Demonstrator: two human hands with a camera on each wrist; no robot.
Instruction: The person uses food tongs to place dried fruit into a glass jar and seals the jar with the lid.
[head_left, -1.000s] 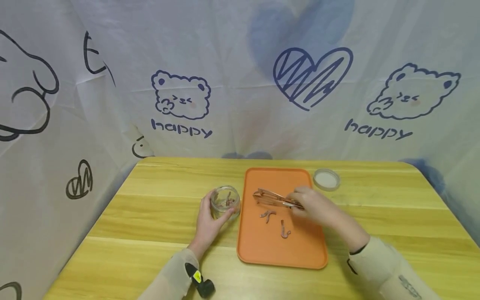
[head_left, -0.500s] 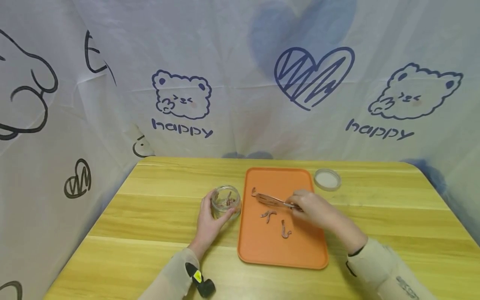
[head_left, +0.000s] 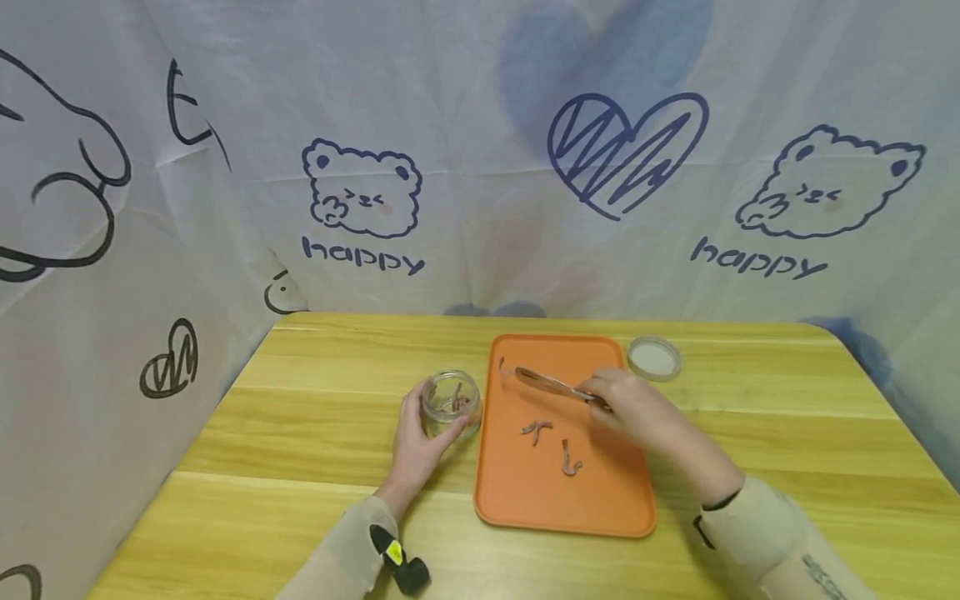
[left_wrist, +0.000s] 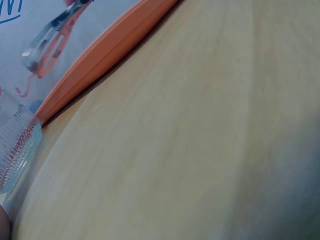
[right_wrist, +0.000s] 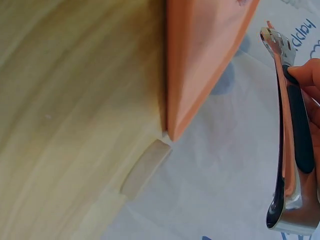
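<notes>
From here I see the left hand (head_left: 417, 440) curled round the jar (head_left: 441, 427) just beside the tray (head_left: 540, 504), apparently steadying it, while the right hand (head_left: 636, 410) grips tongs (head_left: 551, 384) that dangle a strip (head_left: 502, 365) over the tray.

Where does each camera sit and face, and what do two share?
Head: on the head, facing forward and down at the table and orange tray; left hand, right hand and sleeves show.
Left wrist: on that wrist, facing low across the table, jar at left; a sliver of skin shows.
Right wrist: on that wrist, facing across the table and tray, tongs at right; fingers show on them.
Both wrist views share the tray and tongs.
</notes>
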